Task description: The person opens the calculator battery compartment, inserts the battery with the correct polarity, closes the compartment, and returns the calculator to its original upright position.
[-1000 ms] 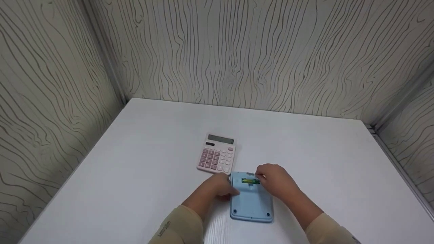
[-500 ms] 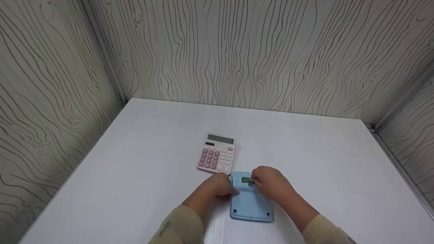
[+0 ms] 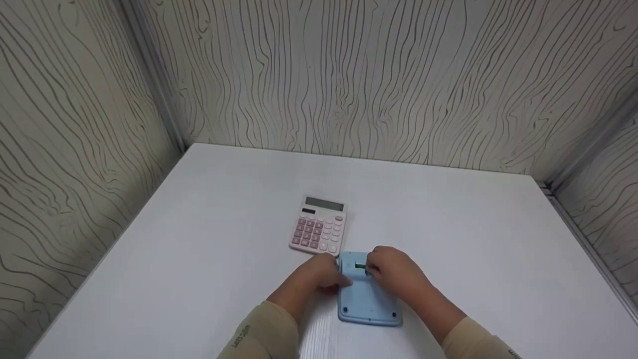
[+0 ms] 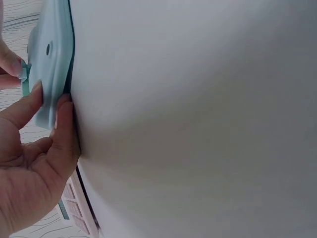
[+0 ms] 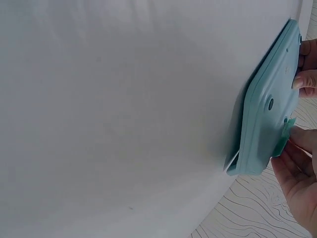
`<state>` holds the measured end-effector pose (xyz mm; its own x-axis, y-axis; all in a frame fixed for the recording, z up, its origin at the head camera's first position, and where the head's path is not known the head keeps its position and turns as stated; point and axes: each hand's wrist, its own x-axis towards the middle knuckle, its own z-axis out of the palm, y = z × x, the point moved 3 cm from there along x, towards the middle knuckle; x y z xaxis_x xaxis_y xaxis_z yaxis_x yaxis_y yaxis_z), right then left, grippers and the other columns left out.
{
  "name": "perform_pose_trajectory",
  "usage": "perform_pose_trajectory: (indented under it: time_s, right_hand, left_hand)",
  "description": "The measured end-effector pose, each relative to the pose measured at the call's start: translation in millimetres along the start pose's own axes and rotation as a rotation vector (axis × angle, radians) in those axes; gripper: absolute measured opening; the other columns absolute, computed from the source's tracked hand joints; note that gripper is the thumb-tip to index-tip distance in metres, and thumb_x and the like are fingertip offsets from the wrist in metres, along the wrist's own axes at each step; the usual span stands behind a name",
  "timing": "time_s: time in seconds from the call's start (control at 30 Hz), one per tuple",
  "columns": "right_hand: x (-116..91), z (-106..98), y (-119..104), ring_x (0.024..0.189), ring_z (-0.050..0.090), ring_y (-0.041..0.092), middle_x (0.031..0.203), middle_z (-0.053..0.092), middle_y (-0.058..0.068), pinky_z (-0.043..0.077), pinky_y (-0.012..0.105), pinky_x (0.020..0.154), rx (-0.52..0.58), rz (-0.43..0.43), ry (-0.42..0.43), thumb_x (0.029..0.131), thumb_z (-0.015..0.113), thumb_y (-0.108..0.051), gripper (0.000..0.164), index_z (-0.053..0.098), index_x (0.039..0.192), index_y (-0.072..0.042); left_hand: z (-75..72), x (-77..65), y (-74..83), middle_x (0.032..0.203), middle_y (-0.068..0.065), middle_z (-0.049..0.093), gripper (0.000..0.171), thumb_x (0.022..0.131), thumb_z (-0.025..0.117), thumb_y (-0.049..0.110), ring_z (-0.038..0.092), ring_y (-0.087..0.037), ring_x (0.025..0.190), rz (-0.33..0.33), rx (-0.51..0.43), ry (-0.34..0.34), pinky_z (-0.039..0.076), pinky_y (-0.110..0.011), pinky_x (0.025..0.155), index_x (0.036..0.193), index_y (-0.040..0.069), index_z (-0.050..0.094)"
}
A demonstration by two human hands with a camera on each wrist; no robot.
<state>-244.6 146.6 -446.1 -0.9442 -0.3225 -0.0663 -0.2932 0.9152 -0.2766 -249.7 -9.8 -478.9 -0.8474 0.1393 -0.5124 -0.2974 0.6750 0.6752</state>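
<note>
A light blue calculator [image 3: 369, 301] lies face down on the table, its battery compartment partly exposed near the far end. My left hand [image 3: 321, 271] grips its left edge, thumb on the back and fingers at the side, as the left wrist view also shows. Between thumb and fingers, my right hand [image 3: 398, 271] pinches a small teal battery cover [image 5: 283, 139] right at the compartment. A sliver of green battery [image 3: 360, 266] shows beside the right fingertips; the rest is hidden behind them.
A pink calculator [image 3: 319, 227] lies face up just beyond the left hand, close to the blue one's far corner. The white table [image 3: 224, 209] meets wood-patterned walls [image 3: 319, 80] at the back and sides.
My right hand has moved left and slightly nearer across the compartment, and less of the battery shows now. The left hand and both calculators have stayed in place.
</note>
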Motion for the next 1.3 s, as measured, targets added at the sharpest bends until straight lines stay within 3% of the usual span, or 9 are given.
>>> perform_pose_trajectory:
  time_s: [0.4, 1.03, 1.3]
  right_hand:
    - [-5.5, 4.9, -2.0, 0.079, 0.052, 0.007, 0.083, 0.058, -0.009, 0.05, 0.027, 0.078, -0.14, -0.103, 0.074, 0.082, 0.067, -0.019, 0.007, 0.068, 0.089, -0.02]
    - [-5.6, 6.9, -1.8, 0.09, 0.056, 0.012, 0.092, 0.059, -0.006, 0.049, 0.03, 0.083, -0.167, -0.101, 0.047, 0.084, 0.064, -0.02, 0.011, 0.068, 0.094, -0.019]
    - [-5.2, 4.5, -3.7, 0.082, 0.051, 0.01, 0.089, 0.058, -0.006, 0.05, 0.03, 0.08, -0.15, -0.138, 0.038, 0.083, 0.066, -0.017, 0.008, 0.069, 0.09, -0.017]
  left_hand:
    - [0.8, 1.3, -0.5, 0.068, -0.003, 0.063, 0.026, 0.07, 0.078, 0.024, 0.059, -0.017, 0.06, -0.004, -0.009, -0.002, 0.048, -0.027, 0.056, 0.085, 0.007, 0.065]
    - [-1.2, -0.4, 1.2, 0.068, -0.003, 0.063, 0.023, 0.072, 0.077, 0.025, 0.058, -0.017, 0.06, -0.008, 0.012, -0.012, 0.047, -0.028, 0.056, 0.083, 0.008, 0.065]
    - [0.3, 1.6, -0.1, 0.067, -0.003, 0.063, 0.027, 0.071, 0.077, 0.025, 0.059, -0.017, 0.06, 0.002, 0.017, 0.001, 0.048, -0.028, 0.057, 0.087, 0.006, 0.066]
